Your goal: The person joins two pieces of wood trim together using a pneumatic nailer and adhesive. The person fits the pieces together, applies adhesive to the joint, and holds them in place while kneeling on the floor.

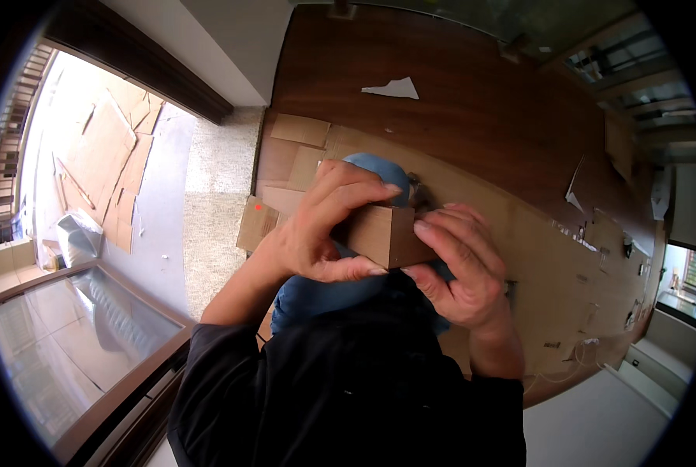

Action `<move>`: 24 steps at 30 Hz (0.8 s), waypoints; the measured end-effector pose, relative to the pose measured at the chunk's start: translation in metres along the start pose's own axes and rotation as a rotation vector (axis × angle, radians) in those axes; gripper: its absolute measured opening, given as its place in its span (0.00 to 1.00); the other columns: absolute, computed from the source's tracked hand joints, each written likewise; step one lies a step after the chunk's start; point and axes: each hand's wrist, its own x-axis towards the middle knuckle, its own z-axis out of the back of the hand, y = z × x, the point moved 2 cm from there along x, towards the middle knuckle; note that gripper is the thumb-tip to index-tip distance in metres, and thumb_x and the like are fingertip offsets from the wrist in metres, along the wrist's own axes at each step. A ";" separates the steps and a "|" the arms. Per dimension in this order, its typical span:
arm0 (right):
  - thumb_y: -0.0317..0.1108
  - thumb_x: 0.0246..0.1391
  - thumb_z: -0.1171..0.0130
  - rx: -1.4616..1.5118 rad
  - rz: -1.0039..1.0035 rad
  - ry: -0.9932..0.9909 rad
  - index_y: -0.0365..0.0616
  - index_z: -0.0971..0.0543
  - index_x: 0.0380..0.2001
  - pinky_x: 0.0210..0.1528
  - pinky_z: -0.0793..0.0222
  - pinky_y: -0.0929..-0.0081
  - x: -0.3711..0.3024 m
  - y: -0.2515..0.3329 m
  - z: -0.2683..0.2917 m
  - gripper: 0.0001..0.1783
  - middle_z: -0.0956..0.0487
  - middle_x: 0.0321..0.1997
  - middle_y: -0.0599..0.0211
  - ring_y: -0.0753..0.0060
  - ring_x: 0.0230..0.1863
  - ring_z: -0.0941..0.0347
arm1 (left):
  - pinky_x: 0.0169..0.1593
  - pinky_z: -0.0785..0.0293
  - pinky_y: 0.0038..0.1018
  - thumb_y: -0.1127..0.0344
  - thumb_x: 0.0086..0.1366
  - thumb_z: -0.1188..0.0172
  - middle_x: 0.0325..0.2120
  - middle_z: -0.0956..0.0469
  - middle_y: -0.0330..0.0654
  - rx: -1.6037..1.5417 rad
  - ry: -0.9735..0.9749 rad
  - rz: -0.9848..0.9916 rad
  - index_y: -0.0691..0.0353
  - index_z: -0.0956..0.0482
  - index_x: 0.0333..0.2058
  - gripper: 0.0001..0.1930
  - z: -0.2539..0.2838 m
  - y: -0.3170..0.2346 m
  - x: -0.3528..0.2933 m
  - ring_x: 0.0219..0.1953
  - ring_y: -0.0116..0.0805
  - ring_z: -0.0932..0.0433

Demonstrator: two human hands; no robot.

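In front of my body, above my jeans-clad legs (317,300), a small brown box-shaped piece (367,233) is held up between both hands. Its corner edge points toward me; whether it is wood or cardboard I cannot tell. My left hand (321,222) is closed around its left part, thumb along the lower edge and fingers over the top. On the opposite side, my right hand (465,268) grips the right face, fingertips at the upper edge and thumb near the bottom corner. The palms hide part of the piece.
Flattened cardboard (535,257) covers the floor around me. A white scrap (395,88) lies on the dark wooden floor (457,54) ahead. To the left are a speckled threshold (216,179), a glass-paned frame (75,327) and more cardboard (107,148) outside.
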 end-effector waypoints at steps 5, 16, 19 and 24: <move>0.30 0.48 0.22 0.028 -0.096 -0.005 0.36 0.18 0.54 0.52 0.22 0.57 -0.019 0.004 -0.005 0.29 0.18 0.52 0.54 0.52 0.49 0.19 | 0.59 0.34 0.44 0.36 0.68 0.40 0.51 0.24 0.51 0.287 -0.016 -0.005 0.67 0.25 0.62 0.39 -0.017 -0.009 -0.011 0.52 0.50 0.25; 0.33 0.70 0.38 0.716 -0.612 -0.003 0.33 0.23 0.57 0.50 0.21 0.73 -0.059 0.012 -0.017 0.18 0.16 0.51 0.53 0.69 0.49 0.18 | 0.47 0.29 0.38 0.24 0.58 0.39 0.40 0.20 0.45 0.353 0.006 0.055 0.65 0.20 0.56 0.46 -0.032 -0.015 -0.024 0.38 0.44 0.22; 0.31 0.72 0.39 0.951 -0.780 0.027 0.35 0.22 0.55 0.48 0.22 0.80 -0.062 0.004 -0.023 0.15 0.14 0.46 0.61 0.76 0.46 0.18 | 0.44 0.28 0.37 0.25 0.59 0.37 0.38 0.19 0.45 0.298 0.048 0.003 0.65 0.20 0.53 0.44 -0.029 -0.012 -0.026 0.36 0.43 0.21; 0.31 0.66 0.33 0.894 -0.659 0.094 0.36 0.18 0.48 0.43 0.21 0.78 -0.063 0.009 -0.039 0.12 0.13 0.42 0.63 0.75 0.42 0.16 | 0.39 0.24 0.38 0.27 0.59 0.36 0.35 0.19 0.46 0.127 0.124 -0.059 0.64 0.20 0.47 0.40 -0.013 -0.009 -0.029 0.33 0.45 0.19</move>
